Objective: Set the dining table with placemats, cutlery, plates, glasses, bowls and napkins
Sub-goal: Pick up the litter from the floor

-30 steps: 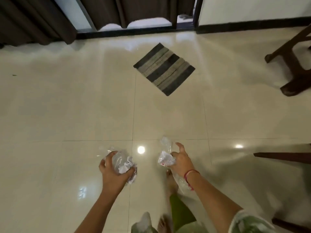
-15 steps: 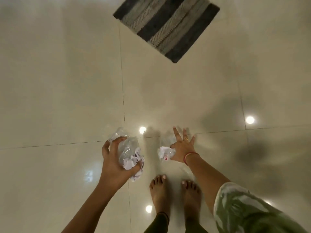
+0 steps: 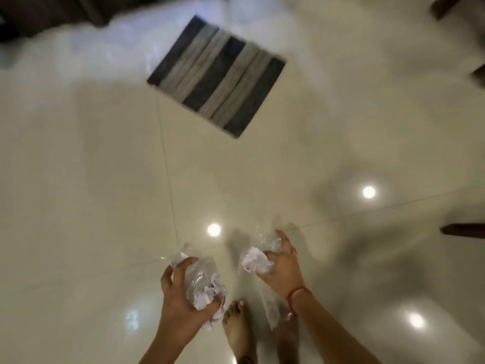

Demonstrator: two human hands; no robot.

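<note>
I look down at a glossy cream tiled floor. My left hand [image 3: 181, 300] grips a crumpled wad of clear plastic wrap and white paper [image 3: 203, 287]. My right hand [image 3: 282, 269] grips a second crumpled wad of clear plastic and white paper [image 3: 256, 261], with a strip of plastic hanging below the wrist. Both hands are held low in front of me, about a hand's width apart. No table, placemats, cutlery or dishes are in view.
A striped grey and black floor mat [image 3: 217, 77] lies ahead on the tiles. Dark curtains [image 3: 52, 11] hang at the top left. Dark wooden furniture legs [image 3: 464, 229] show at the right edge. My bare feet [image 3: 238, 329] stand below my hands.
The view has tilted up, so the mat and curtains show more. My right hand's fingers, spread half a second ago, have curled round the wad. My left hand keeps its grip.
</note>
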